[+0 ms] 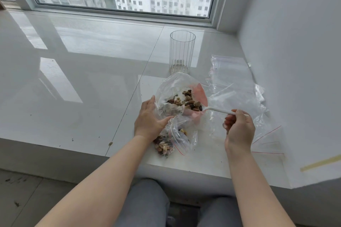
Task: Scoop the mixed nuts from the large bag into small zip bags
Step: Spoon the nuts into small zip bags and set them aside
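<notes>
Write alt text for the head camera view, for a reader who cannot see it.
A person's right hand holds a white plastic spoon reaching into an open large bag of mixed nuts, while the left hand steadies the bag's edge on a glossy white sill. A small zip bag partly filled with nuts lies nearer the person, with an empty ribbed glass behind.

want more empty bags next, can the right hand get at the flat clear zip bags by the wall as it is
Probably yes: the flat clear zip bags lie uncovered just beyond the right hand, but its grip holds the white plastic spoon, which it would need to put down first.
</notes>
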